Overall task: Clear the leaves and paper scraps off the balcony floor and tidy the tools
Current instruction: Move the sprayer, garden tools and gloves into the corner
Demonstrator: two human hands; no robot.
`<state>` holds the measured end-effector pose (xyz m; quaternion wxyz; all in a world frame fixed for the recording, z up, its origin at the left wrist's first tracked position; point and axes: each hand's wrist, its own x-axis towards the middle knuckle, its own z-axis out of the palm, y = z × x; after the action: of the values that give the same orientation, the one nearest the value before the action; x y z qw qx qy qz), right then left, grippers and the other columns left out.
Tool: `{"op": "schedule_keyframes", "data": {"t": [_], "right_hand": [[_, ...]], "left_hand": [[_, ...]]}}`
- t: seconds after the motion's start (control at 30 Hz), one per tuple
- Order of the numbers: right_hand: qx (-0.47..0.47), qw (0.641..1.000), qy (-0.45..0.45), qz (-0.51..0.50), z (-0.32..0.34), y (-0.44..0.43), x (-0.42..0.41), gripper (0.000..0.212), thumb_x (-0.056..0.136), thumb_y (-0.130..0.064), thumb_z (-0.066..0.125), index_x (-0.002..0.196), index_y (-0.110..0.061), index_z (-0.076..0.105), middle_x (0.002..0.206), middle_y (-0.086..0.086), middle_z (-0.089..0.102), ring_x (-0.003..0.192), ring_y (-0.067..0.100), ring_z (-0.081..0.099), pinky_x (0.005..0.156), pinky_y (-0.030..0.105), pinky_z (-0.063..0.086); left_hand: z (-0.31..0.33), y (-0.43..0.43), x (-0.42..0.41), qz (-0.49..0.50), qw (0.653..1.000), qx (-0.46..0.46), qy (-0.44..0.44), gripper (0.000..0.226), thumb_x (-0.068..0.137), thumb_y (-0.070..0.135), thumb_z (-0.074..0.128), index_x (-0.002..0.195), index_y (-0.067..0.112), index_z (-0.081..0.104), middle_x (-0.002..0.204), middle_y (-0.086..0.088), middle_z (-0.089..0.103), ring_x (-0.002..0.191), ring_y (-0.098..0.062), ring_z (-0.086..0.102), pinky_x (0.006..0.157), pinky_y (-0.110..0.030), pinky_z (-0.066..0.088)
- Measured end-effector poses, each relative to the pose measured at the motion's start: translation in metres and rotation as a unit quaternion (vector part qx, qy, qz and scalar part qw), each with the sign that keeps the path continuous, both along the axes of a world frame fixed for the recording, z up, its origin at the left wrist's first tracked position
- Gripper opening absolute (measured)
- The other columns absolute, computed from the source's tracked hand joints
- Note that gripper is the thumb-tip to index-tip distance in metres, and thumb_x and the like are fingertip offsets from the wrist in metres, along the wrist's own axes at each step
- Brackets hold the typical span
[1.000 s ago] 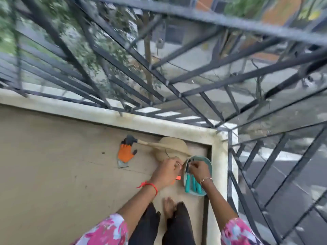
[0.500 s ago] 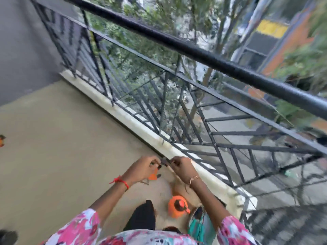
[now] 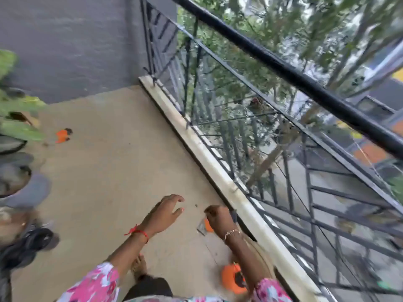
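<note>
Fingers (image 3: 177, 211) of the left hand (image 3: 163, 214) are spread and loose, holding nothing, above the balcony floor (image 3: 113, 171). The right hand (image 3: 219, 216) is curled over a small orange-and-grey tool (image 3: 205, 227) beside the curb (image 3: 218, 171), but blur hides whether it grips it. Farther off, an orange glove (image 3: 62, 135) lies on the floor near blurred potted plants (image 3: 15, 127).

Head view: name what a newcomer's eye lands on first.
The thick black handrail cuts diagonally across the upper right, trees beyond. Next, a bright orange glove lies on the floor at far left. At bottom centre the left hand spreads open beside the right hand, which grips a small orange tool.
</note>
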<state>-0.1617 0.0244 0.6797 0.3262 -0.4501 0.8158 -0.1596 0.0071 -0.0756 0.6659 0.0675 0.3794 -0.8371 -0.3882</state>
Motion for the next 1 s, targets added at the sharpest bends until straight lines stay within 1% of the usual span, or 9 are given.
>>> {"op": "schedule_keyframes", "data": {"t": [0.1,0.17,0.23,0.33,0.4,0.5,0.7,0.87,1.0], "right_hand": [[-0.008,0.999,0.016,0.040,-0.008,-0.063,0.038,0.024,0.089,-0.013,0.050,0.105,-0.010,0.068,0.111,0.009,0.067,0.109,0.024,0.059,0.087,0.024,0.040],[-0.013,0.997,0.030,0.070,-0.008,-0.100,0.062,0.025,0.091,-0.012,0.049,0.106,-0.008,0.067,0.112,0.006,0.067,0.108,0.022,0.058,0.085,0.022,0.037],[-0.024,0.995,0.018,0.094,-0.010,-0.144,0.085,0.023,0.090,-0.010,0.050,0.102,-0.006,0.068,0.107,0.008,0.068,0.102,0.023,0.060,0.085,0.022,0.039],[-0.032,0.993,0.000,0.110,-0.015,-0.197,0.112,0.019,0.088,-0.008,0.053,0.096,-0.003,0.070,0.101,0.011,0.069,0.096,0.025,0.063,0.082,0.021,0.040],[-0.026,0.991,-0.010,0.131,-0.019,-0.234,0.129,0.020,0.089,-0.010,0.053,0.098,-0.003,0.069,0.102,0.011,0.069,0.097,0.025,0.062,0.084,0.021,0.040],[-0.012,0.986,-0.009,0.166,-0.025,-0.286,0.143,0.022,0.091,-0.012,0.051,0.104,-0.005,0.067,0.107,0.011,0.066,0.103,0.024,0.058,0.088,0.021,0.038],[-0.011,0.973,-0.010,0.230,-0.046,-0.422,0.151,0.022,0.091,-0.014,0.050,0.101,-0.005,0.067,0.105,0.013,0.065,0.101,0.027,0.057,0.084,0.022,0.037],[-0.002,0.962,-0.026,0.270,-0.041,-0.548,0.144,0.018,0.087,-0.005,0.051,0.085,0.000,0.068,0.094,0.017,0.066,0.090,0.030,0.060,0.072,0.020,0.037],[-0.015,0.953,-0.022,0.303,-0.030,-0.639,0.138,0.019,0.087,-0.006,0.050,0.092,-0.001,0.068,0.101,0.017,0.065,0.097,0.029,0.059,0.080,0.024,0.042]], "left_hand": [[-0.004,-0.051,0.049,0.032,0.999,-0.014,0.007,0.050,0.085,0.044,0.041,0.114,0.007,0.059,0.123,-0.005,0.056,0.120,-0.017,0.045,0.099,-0.011,0.022],[-0.005,-0.083,0.077,0.068,0.997,-0.039,0.009,0.047,0.085,0.042,0.044,0.111,0.006,0.061,0.122,-0.005,0.056,0.120,-0.011,0.041,0.100,-0.012,0.022],[-0.007,-0.115,0.105,0.106,0.993,-0.046,0.023,0.055,0.080,0.046,0.038,0.105,0.004,0.063,0.115,-0.006,0.060,0.112,-0.005,0.038,0.097,-0.014,0.025],[-0.012,-0.153,0.138,0.142,0.988,-0.052,0.022,0.058,0.078,0.047,0.036,0.102,0.003,0.064,0.109,-0.009,0.063,0.108,-0.006,0.040,0.095,-0.014,0.026],[-0.015,-0.181,0.157,0.177,0.984,-0.024,0.004,0.054,0.081,0.045,0.040,0.105,0.003,0.064,0.112,-0.009,0.062,0.112,-0.009,0.045,0.096,-0.013,0.026],[-0.023,-0.226,0.174,0.223,0.974,-0.021,-0.019,0.029,0.091,0.024,0.056,0.114,0.006,0.060,0.121,-0.006,0.057,0.121,-0.019,0.047,0.100,-0.014,0.024],[-0.043,-0.338,0.186,0.297,0.954,-0.007,-0.034,0.031,0.093,0.024,0.055,0.120,0.009,0.054,0.127,-0.004,0.052,0.124,-0.020,0.043,0.105,-0.026,0.031],[-0.043,-0.435,0.183,0.376,0.924,0.071,-0.025,0.030,0.093,0.021,0.056,0.119,0.006,0.054,0.127,-0.007,0.053,0.119,-0.021,0.047,0.091,-0.018,0.032],[-0.036,-0.512,0.177,0.413,0.902,0.122,0.004,0.030,0.092,0.019,0.058,0.118,0.003,0.056,0.122,-0.010,0.057,0.110,-0.023,0.053,0.086,-0.023,0.038]]}}
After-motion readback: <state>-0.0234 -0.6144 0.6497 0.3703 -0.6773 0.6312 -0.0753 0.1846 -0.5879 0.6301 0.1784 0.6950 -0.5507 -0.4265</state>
